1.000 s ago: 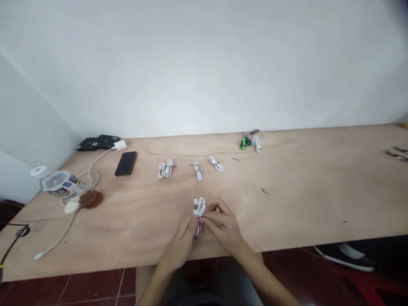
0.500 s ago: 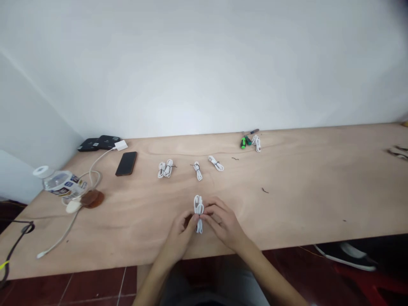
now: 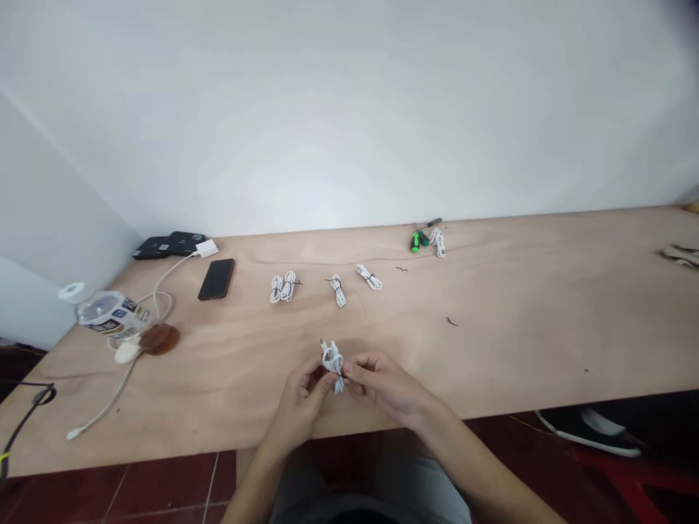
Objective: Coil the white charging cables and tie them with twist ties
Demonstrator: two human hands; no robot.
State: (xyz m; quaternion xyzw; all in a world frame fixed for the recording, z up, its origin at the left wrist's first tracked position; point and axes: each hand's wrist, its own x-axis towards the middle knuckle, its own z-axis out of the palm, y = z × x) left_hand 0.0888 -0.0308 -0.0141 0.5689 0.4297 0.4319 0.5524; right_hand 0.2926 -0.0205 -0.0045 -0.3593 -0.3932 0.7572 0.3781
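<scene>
A coiled white cable point(image 3: 331, 358) is held just above the near part of the table, its plug ends and loops pointing up and away. My left hand point(image 3: 303, 400) is closed around its left side, with the thumb across the lower part. At its right side my right hand point(image 3: 385, 386) pinches thumb and fingers together at a dark twist tie point(image 3: 341, 376) round the cable's middle; the tie's ends are mostly hidden. Farther back lie more tied cable bundles: a pair point(image 3: 282, 287), a single one point(image 3: 338, 290) and another point(image 3: 370, 277).
A phone point(image 3: 216, 279), black boxes point(image 3: 170, 245), a plastic bottle point(image 3: 112, 313) on its side and a white charging cable point(image 3: 117, 397) occupy the left. Screwdrivers point(image 3: 416, 241) and a white cable point(image 3: 437, 243) lie by the wall. Loose twist ties point(image 3: 452, 322) lie right of centre.
The held cable has tilted left and moved slightly left. My right hand has turned, its fingers now pinched closer together at the tie.
</scene>
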